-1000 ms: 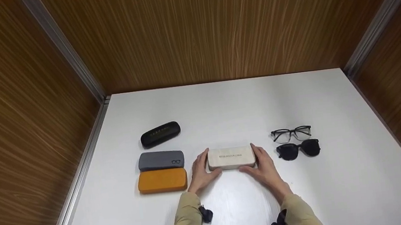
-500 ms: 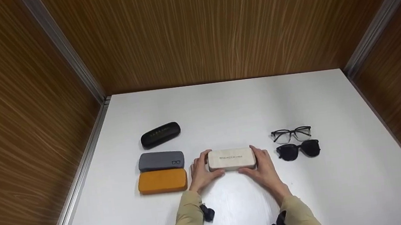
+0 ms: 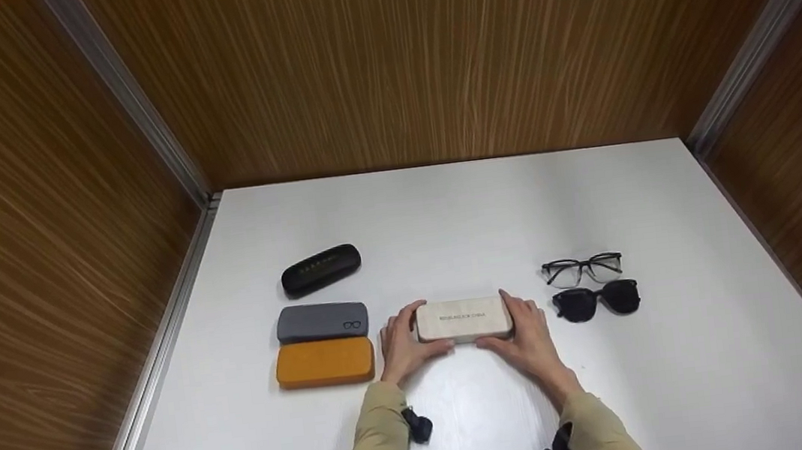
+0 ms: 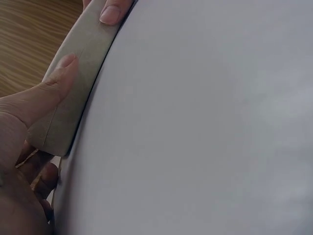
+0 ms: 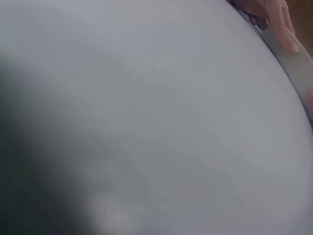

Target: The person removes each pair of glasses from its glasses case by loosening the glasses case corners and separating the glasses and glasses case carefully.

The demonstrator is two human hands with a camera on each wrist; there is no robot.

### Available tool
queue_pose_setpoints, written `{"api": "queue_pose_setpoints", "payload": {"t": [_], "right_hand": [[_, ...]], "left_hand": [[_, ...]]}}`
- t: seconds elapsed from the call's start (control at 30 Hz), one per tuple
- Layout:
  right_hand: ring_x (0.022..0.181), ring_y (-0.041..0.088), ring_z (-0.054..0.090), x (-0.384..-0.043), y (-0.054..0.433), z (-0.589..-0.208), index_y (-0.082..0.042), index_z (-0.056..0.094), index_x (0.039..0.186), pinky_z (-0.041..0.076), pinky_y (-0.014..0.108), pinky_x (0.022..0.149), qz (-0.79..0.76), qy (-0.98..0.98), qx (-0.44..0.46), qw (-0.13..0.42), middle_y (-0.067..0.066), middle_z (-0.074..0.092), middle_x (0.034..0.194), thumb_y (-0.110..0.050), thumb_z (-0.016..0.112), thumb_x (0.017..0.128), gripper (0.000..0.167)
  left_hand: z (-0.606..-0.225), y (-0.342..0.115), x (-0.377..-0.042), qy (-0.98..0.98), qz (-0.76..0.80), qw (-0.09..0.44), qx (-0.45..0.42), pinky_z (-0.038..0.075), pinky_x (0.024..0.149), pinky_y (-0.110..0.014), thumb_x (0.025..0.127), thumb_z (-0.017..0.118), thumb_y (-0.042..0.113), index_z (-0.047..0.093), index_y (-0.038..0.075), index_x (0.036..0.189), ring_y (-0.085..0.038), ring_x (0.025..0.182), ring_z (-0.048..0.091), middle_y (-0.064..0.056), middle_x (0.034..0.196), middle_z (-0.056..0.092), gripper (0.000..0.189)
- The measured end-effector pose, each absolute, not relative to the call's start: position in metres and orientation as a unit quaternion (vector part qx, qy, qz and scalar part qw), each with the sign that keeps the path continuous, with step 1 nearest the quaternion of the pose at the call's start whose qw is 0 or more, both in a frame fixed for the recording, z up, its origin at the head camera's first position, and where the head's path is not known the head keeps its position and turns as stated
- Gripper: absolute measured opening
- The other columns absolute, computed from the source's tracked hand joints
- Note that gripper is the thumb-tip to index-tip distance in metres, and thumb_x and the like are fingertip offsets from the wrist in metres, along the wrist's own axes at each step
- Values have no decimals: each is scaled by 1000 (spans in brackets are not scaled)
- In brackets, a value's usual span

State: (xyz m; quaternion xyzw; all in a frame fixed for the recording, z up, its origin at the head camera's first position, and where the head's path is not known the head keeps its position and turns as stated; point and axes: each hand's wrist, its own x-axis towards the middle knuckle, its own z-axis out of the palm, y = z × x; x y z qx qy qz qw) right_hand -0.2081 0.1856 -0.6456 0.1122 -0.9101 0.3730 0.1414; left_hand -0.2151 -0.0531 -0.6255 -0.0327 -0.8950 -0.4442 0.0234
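Note:
A cream glasses case (image 3: pixel 463 319) with lettering on its lid lies between both hands, its lid down. My left hand (image 3: pixel 406 349) grips its left end, thumb on the near side and fingers round the far corner. At the right end my right hand (image 3: pixel 527 335) holds it the same way. The left wrist view shows the left thumb pressed on the near wall of the case (image 4: pixel 88 73), across the thin lid seam, and the tip of the other thumb farther along. Only a strip of the case (image 5: pixel 293 61) enters the right wrist view.
To the left, an orange case (image 3: pixel 325 363) lies against a grey case (image 3: pixel 322 321), with a black case (image 3: pixel 321 270) tilted behind them. On the right, black sunglasses (image 3: pixel 597 301) lie in front of clear glasses (image 3: pixel 583 269). Wood-grain panels (image 3: pixel 427 56) wall the white table (image 3: pixel 445 212).
The cream case has shifted slightly toward the person, with both hands on it. The left thumb has slid a little to the right along its near side. Other things stay put.

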Motion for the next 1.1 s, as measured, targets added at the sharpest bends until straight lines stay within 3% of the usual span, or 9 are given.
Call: {"api": "queue_pose_setpoints", "payload": {"t": [0.77,1.1], "right_hand": [[120,38,55,-207,184,-644,3,43,147,36,51,104,352,-920,110,133,21,60,133,-42,88,73,98],[121,38,55,-208,186,-645,3,43,147,36,52,106,361,-915,118,136,20,61,132,-42,88,73,97]], "left_hand": [[-623,-53,-215,-894,-448,22,-2,38,100,-45,60,96,43,65,20,132,-24,104,56,-6,115,67,82],[-625,-53,-215,-897,-441,21,-7,36,95,-42,59,96,46,62,20,133,-22,99,54,-6,116,67,85]]}}
